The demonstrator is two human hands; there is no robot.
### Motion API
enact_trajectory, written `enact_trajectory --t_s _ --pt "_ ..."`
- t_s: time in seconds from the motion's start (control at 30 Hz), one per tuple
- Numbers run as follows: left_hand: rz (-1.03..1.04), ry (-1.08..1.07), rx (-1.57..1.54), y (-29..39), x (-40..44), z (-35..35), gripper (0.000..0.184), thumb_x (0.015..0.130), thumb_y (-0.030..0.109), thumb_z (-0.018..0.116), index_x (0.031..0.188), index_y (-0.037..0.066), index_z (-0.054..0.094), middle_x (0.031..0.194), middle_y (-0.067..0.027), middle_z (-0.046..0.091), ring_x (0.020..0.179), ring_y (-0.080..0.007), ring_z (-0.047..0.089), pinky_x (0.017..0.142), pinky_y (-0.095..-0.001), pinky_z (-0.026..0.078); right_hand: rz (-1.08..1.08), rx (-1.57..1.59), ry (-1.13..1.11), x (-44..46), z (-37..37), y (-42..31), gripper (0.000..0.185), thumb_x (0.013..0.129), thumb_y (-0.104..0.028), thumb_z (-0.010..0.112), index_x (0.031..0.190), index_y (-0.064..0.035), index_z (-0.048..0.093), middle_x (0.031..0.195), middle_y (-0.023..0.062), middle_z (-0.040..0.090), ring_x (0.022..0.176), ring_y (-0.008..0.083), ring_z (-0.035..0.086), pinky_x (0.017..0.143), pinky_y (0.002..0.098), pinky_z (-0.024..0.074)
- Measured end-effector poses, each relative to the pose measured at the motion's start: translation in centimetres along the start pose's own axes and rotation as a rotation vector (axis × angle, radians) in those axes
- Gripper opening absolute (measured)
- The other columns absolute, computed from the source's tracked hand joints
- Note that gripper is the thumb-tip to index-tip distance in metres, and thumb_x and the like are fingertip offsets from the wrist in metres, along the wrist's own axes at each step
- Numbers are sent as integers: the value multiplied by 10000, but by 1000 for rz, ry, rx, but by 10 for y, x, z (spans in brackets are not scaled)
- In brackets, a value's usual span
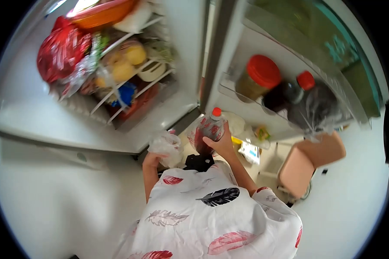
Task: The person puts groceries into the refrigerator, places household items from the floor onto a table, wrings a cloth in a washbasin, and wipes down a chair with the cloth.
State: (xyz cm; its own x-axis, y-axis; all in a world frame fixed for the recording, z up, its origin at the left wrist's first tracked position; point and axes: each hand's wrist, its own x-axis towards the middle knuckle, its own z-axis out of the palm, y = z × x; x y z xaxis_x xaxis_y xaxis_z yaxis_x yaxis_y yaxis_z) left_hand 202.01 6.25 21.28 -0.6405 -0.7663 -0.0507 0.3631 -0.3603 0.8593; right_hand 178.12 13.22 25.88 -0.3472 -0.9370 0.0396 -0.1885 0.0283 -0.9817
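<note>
My right hand is wrapped round a clear plastic bottle with a red cap and dark liquid low in it. The bottle is held upright in front of my body, before the open fridge. To the left, my left hand grips a crumpled, whitish translucent plastic bag. What the bag contains, if anything, I cannot make out. Bag and bottle are close together but apart.
A fridge shelf at left holds a red bag, an orange basin and yellow round items. The open door's rack carries a red-lidded jar and dark bottles. A pinkish chair stands at right.
</note>
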Motion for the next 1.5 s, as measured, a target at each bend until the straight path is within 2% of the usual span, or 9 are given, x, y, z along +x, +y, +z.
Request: enact_trajectory --t_s 0.13,0.23,0.43,0.73,0.87,1.0,1.13,1.37,1.5 --pt "-155 -82 12 -5 24 24 672 496 34 621 1146 5 449 1082 -97 517 1009 -238 510 838 -325 422 28 -148 170 -29 -29 29 817 553 -265 751 1170 50 319 1083 195 497 1001 270 507 855 336 400" --pt "-332 -190 44 -17 43 32 633 539 -79 579 1150 12 437 1090 -96 524 979 -230 525 838 -319 421 74 -49 259 -46 -45 46 823 545 -266 760 1173 43 328 1084 187 486 1006 268 492 859 338 390" --pt "-441 -219 201 -41 61 41 621 532 -75 642 1114 21 450 1059 -87 540 982 -217 514 839 -315 421 107 -71 529 -74 -72 76 790 568 -233 752 1181 11 318 1064 154 479 980 238 484 836 329 395" --pt "-537 -178 169 -61 67 36 654 544 -83 653 1150 21 429 1054 -86 543 992 -208 503 822 -315 435 106 -86 499 -70 -78 62 716 568 -221 750 1128 6 365 1039 152 494 946 228 505 796 333 417" --pt "-426 -119 251 -51 54 38 646 558 -71 654 1156 16 427 1054 -88 543 996 -211 503 818 -321 438 94 -110 367 -56 -64 59 749 557 -241 756 1134 23 358 1061 171 492 953 241 511 799 336 421" --pt "-286 73 91 -38 31 24 627 556 -66 632 1146 10 434 1056 -91 542 999 -218 502 818 -318 437 -47 -248 221 -37 -43 20 776 541 -267 759 1143 11 356 1043 157 497 966 250 508 821 334 408" --pt "-156 96 40 -23 21 8 631 528 -75 585 1137 9 439 1068 -95 532 1005 -225 500 810 -299 444 -115 -67 86 -17 -32 -19 821 522 -276 765 1167 -3 337 1048 151 502 966 256 512 839 345 399" --pt "-179 116 80 -12 34 24 604 502 -43 612 1089 20 484 1044 -81 534 1001 -220 499 794 -307 453 -376 -189 285 -27 -66 -72 904 479 -327 777 1188 4 323 1065 153 486 973 265 500 844 359 391" --pt "-154 -99 148 3 45 45 612 504 -2 651 1092 22 484 1029 -73 536 973 -209 508 800 -310 442 -413 -184 365 -46 -109 -77 892 487 -329 776 1179 11 327 1045 131 492 955 248 504 833 353 397"
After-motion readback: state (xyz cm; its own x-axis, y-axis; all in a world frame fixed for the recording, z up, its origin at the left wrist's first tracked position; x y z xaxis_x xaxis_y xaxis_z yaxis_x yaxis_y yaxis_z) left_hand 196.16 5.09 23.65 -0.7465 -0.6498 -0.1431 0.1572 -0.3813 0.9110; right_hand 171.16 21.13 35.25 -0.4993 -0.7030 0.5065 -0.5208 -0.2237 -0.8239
